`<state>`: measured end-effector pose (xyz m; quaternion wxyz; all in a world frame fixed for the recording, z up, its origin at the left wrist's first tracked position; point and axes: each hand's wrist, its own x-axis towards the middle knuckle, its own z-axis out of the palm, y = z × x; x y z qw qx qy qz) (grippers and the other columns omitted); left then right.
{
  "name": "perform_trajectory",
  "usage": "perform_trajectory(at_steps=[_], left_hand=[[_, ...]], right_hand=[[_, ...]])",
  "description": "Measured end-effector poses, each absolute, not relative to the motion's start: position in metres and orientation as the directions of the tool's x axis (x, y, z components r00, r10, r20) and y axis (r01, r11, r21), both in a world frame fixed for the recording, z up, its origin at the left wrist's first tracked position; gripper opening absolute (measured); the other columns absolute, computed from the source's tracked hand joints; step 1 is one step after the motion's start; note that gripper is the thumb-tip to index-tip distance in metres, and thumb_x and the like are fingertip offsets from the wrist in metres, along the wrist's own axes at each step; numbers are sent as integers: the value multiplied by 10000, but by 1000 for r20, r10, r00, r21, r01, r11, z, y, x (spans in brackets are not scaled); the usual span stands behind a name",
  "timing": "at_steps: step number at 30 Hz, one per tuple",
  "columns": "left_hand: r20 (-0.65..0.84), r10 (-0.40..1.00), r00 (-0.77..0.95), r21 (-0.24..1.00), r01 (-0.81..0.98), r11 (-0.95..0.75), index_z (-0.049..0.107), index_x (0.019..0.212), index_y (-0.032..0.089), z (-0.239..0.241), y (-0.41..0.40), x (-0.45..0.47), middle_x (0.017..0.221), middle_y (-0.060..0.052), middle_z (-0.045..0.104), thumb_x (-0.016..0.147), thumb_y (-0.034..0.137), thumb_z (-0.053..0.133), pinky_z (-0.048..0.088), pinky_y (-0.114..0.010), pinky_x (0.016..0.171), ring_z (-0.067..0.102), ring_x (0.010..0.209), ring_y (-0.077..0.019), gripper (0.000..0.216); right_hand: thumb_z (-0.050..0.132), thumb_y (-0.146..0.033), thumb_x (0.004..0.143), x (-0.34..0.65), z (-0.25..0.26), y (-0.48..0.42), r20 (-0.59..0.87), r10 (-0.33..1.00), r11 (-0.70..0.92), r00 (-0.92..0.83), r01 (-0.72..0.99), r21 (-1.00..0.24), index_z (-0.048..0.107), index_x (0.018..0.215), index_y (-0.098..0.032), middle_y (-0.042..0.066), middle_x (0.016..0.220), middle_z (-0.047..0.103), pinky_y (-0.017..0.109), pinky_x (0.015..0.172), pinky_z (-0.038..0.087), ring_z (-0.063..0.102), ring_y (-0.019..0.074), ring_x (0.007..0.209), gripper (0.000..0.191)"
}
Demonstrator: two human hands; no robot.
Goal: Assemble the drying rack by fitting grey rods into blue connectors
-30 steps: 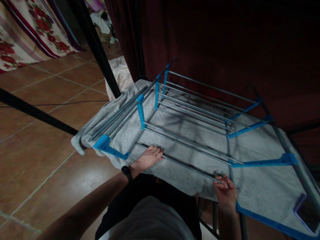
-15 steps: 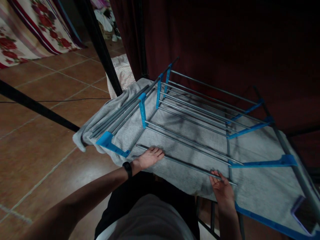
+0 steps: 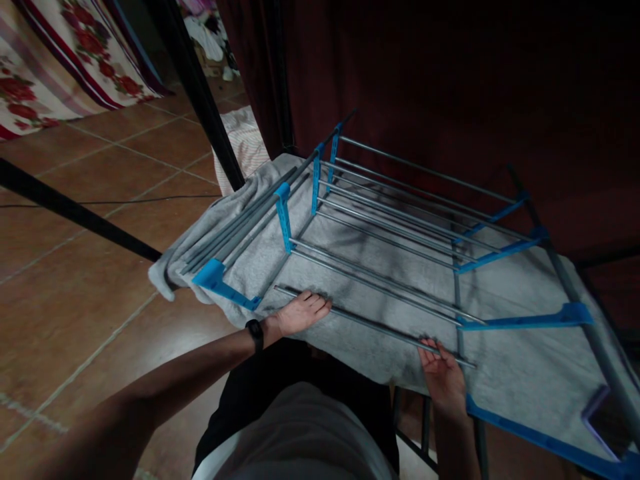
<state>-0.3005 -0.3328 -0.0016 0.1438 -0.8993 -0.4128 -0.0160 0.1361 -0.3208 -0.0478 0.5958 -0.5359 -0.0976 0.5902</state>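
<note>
A grey metal drying rack (image 3: 400,227) with blue plastic brackets stands in front of me, and a grey towel (image 3: 515,373) lies spread over its rods. My left hand (image 3: 300,313), a black band on its wrist, rests flat on the towel's near edge with its fingers stretched over the nearest rod (image 3: 370,325). My right hand (image 3: 440,373) lies palm up at the towel's near edge, its fingers open and its fingertips touching the same rod near its right end.
A folded-down rack wing with a blue corner bracket (image 3: 213,275) sticks out at the left. Black poles (image 3: 200,100) cross the tiled floor. A dark red curtain hangs behind the rack. Flowered fabric (image 3: 45,73) hangs at the far left. A phone-like object (image 3: 607,420) lies at the towel's right.
My right hand has opened from a curled grip at the rod's end to an open palm. My left hand has stayed on the towel's edge. The view has shifted slightly.
</note>
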Motion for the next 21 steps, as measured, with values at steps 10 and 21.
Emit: perform_trajectory(at_steps=[10, 21], left_hand=[[169, 760, 627, -229, 775, -589, 601, 1222, 186, -4, -334, -299, 1082, -44, 665, 1014, 79, 457, 425, -359, 879, 602, 951, -183, 275], [207, 766, 608, -238, 791, -564, 636, 1180, 204, -8, -334, -296, 1111, -43, 698, 1006, 80, 490, 445, -401, 1095, 645, 1056, -179, 259]], right_hand=[[721, -191, 765, 139, -50, -318, -545, 782, -294, 303, -591, -751, 702, 837, -226, -3, 869, 766, 315, 862, 633, 754, 153, 879, 83], [728, -204, 746, 133, -45, -318, -511, 797, -277, 322, -558, -782, 695, 824, -220, -10, 860, 746, 353, 972, 593, 730, 151, 871, 87]])
